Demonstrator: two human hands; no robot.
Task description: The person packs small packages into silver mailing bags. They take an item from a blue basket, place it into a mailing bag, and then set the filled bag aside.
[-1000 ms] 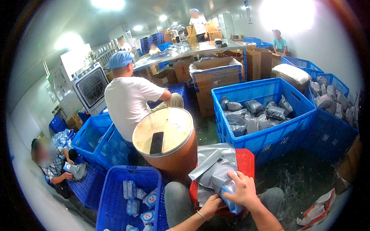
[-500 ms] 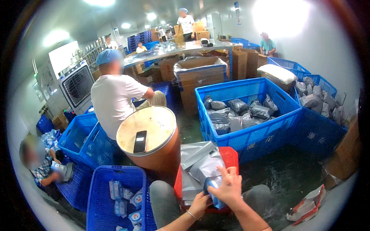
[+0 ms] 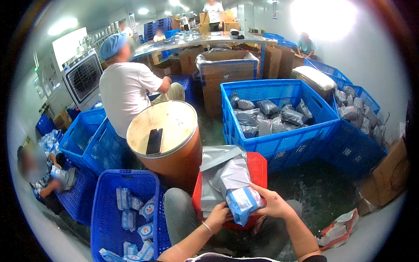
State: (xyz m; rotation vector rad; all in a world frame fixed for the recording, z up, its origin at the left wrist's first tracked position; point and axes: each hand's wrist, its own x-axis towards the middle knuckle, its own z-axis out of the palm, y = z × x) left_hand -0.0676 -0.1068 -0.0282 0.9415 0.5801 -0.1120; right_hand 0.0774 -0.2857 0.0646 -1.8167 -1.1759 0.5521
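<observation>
A blue-and-white pack of wipes (image 3: 241, 202) lies over my lap, its far end at the mouth of a silver-grey mailing bag (image 3: 235, 175). My right hand (image 3: 275, 204) grips the pack's right side, thumb on top and fingers beneath. At the pack's left edge, my left hand (image 3: 218, 216) is closed, apparently on the bag's near edge; its fingertips are partly hidden. More flat grey mailing bags (image 3: 211, 187) lie underneath, on a red plastic crate (image 3: 260, 168) between my knees.
To my left, a blue basket (image 3: 98, 209) holds several wipes packs. Ahead stands a brown drum (image 3: 181, 163) with a phone (image 3: 154, 141) on top. A large blue crate (image 3: 279, 146) of filled grey bags is at right. A co-worker in white (image 3: 126, 91) sits beyond the drum.
My right hand has moved from above the pack to its right side, and more of the pack's printed face shows. The whole view has shifted slightly.
</observation>
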